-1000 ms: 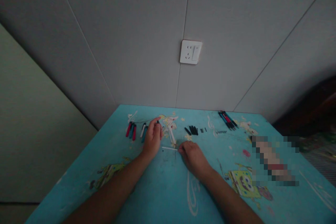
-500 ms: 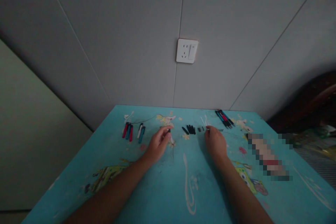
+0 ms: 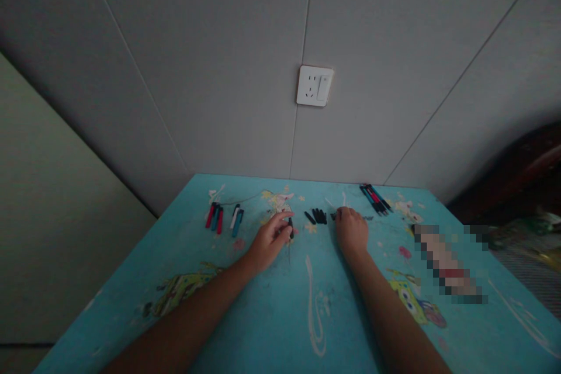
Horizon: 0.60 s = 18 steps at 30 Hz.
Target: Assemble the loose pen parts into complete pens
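My left hand is closed in a pinch on a small black pen part, held upright above the table. My right hand rests over a row of small dark pieces, its fingers curled down and their tips hidden. Between the hands lie several short black tubes, one of them a little apart. A small dark piece shows beside the right fingertips. Left of my left hand are several coloured pen barrels, a red, blue and red group and a white and blue pair.
Several slim pens lie at the table's back right. A blurred-out long object is near the right edge. The blue patterned table meets a grey wall with a socket.
My right hand has moved slightly left and lower over the small pieces, fingers curling down. The black part in my left hand now shows more of its length. The view has shifted slightly.
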Available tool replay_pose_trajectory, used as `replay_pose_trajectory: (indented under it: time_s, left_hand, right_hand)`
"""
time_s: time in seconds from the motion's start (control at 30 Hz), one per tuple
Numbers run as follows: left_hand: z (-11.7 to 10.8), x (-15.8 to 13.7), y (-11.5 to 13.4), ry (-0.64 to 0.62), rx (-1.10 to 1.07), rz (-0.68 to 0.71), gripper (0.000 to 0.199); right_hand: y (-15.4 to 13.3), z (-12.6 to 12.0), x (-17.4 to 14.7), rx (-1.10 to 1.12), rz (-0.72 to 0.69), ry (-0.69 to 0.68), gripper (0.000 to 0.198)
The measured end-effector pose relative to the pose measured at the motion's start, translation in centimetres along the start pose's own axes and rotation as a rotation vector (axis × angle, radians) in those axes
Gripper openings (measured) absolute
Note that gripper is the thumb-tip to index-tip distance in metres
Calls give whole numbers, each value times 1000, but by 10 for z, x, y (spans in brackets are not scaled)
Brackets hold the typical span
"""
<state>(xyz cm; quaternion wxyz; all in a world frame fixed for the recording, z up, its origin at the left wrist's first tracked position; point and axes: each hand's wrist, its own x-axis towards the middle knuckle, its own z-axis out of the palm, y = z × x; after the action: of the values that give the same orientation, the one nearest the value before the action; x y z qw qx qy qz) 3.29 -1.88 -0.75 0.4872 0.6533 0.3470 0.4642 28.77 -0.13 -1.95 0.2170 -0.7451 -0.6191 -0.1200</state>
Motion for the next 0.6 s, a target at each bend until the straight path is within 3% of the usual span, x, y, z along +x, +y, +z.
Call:
replay_pose_trajectory:
  time_s: [0.2, 0.3, 0.4, 0.5, 0.6]
  left_hand:
    - [-4, 0, -7, -4, 63, 21, 34]
    - [-2, -2, -3, -24, 121, 30, 32]
    - [3, -5, 5, -42, 163, 39, 30]
    - [7, -6, 11, -36, 177, 57, 26]
    - [8, -6, 11, -16, 158, 38, 22]
  right_hand:
    - [-4, -12, 1, 71, 6, 23, 25]
    - [-22, -25, -8, 416, -11, 20, 26]
    - [-47, -36, -29, 869, -10, -121, 30]
    - [-65, -40, -49, 1099, -16, -277, 30]
    - [-71, -38, -56, 1240, 25, -348, 28]
